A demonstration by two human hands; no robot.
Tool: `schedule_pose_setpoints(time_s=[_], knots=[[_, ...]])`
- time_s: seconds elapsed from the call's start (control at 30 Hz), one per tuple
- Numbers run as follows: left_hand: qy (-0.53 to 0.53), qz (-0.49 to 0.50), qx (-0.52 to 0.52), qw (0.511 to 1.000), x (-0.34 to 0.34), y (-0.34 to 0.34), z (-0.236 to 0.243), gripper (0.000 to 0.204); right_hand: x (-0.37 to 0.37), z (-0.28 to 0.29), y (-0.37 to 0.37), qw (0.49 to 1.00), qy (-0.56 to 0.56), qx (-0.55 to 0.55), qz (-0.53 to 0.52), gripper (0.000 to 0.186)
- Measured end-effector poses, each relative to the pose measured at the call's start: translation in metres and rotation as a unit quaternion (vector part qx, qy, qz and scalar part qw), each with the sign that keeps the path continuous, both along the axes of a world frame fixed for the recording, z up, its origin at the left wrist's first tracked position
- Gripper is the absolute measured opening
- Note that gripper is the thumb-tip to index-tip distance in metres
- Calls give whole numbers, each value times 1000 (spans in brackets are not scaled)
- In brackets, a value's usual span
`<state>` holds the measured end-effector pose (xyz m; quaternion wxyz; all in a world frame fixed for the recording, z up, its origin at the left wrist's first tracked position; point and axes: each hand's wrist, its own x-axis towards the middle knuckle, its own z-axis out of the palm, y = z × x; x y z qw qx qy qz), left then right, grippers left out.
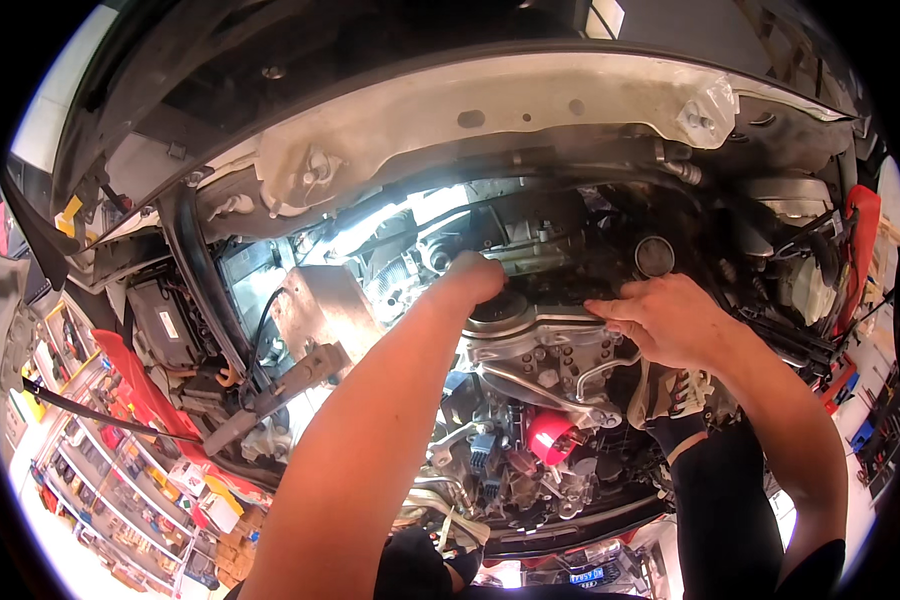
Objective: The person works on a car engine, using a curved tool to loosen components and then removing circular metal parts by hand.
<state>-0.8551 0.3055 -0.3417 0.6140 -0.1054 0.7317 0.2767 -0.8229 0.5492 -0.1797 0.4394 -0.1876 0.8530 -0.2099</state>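
Note:
I am working over an open car engine bay. My left hand [478,275] reaches in beside a dark round part [495,310], its fingers curled; what they hold, if anything, is hidden. My right hand [655,315] has its index finger extended to the edge of a metal engine cover [530,335], with the other fingers loosely bent and apart. Just beyond it is a dark round opening with a silver ring [655,255]. A bright red round part [550,440] sits lower among hoses and fittings. Strong light falls on the metal parts left of my left hand.
A pale metal crossmember [490,95] spans the top. A battery [160,315] and red fender covers [860,230] flank the bay. My black-clad leg [720,500] is at lower right. Shelving with goods [110,480] stands at lower left.

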Motion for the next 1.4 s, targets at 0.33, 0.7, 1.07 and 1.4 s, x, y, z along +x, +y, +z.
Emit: schedule_pose_setpoints(time_s=[0.33,0.7,1.07,1.4], knots=[[-15,38,-59,997,-8,0,18,27,-11,-4,5,999,-45,-20,10,37],[-61,100,-20,993,-13,5,37,28,-13,-3,3,998,-61,7,31,32],[-106,90,20,990,-15,-2,-7,16,-5,-8,-1,989,-99,-78,-82,28],[-81,28,94,992,-8,-3,-17,20,-5,1,-4,995,-47,-64,-55,30]])
